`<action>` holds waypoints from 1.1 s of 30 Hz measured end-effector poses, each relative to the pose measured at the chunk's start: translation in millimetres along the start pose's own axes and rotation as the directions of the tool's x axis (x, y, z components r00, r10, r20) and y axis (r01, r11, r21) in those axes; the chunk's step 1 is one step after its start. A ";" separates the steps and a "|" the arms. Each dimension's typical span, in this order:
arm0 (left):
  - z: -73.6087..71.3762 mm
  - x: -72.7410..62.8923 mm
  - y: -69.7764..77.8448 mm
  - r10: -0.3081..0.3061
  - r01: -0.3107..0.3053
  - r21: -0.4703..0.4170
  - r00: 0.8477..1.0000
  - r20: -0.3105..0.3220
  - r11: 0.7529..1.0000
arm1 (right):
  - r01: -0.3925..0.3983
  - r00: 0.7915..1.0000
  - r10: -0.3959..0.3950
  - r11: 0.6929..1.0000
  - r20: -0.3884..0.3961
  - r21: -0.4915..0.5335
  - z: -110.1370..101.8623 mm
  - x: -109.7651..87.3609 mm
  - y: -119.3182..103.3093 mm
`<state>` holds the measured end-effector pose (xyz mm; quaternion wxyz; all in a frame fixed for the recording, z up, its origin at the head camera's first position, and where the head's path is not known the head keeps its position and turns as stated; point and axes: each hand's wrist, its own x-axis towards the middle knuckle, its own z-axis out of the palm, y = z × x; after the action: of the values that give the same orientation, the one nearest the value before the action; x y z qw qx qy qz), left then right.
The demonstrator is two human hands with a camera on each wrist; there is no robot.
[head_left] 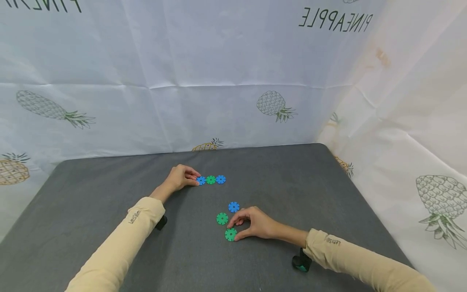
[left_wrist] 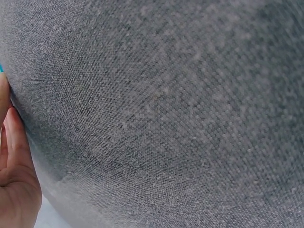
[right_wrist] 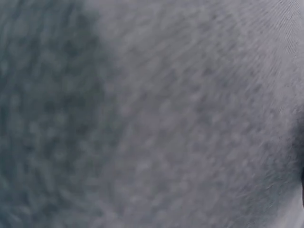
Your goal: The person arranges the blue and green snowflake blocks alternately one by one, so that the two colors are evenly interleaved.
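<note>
Toward the back of the table my left hand (head_left: 179, 177) pinches a blue notched disc (head_left: 201, 181) between thumb and fingers. That disc lies at the left end of a short row, beside a green notched disc (head_left: 211, 179) and another blue disc (head_left: 220, 179). In the left wrist view the left hand (left_wrist: 16, 175) shows at the left border. Nearer the front, my right hand (head_left: 257, 223) has thumb and forefinger at opposite edges of a green notched disc (head_left: 230, 234). The right wrist view shows almost only cloth.
Just behind the right fingertips lie a loose green disc (head_left: 222, 218) and a loose blue disc (head_left: 234, 207). Dark grey cloth covers the table (head_left: 109, 202). A white curtain (head_left: 219, 48) printed with pineapples hangs behind the table and along its right side.
</note>
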<state>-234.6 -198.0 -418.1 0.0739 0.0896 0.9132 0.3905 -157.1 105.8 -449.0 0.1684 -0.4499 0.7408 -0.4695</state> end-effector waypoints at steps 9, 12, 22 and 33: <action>0.8 -1.6 2.1 -0.011 0.011 -0.009 1.000 0.002 1.000 | -0.044 0.998 0.030 0.959 0.054 0.280 -7.2 -0.5 4.6; 0.6 -1.4 2.3 -0.007 0.007 -0.006 1.000 -0.002 1.000 | -0.048 0.997 0.024 0.945 0.077 0.325 -8.2 -0.2 7.5; 0.3 -1.6 2.8 -0.021 0.021 -0.002 1.000 0.002 1.000 | -0.007 0.990 -0.027 0.971 0.136 0.240 -9.8 1.2 10.0; 0.3 -0.4 1.3 -0.014 0.014 -0.010 1.000 0.003 1.000 | 0.008 0.988 -0.017 0.998 0.150 0.066 -12.3 4.0 3.4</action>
<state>-234.0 -197.0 -417.3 0.0786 0.0833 0.9118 0.3943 -169.3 109.8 -445.0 0.2356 -0.4831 0.7075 -0.4590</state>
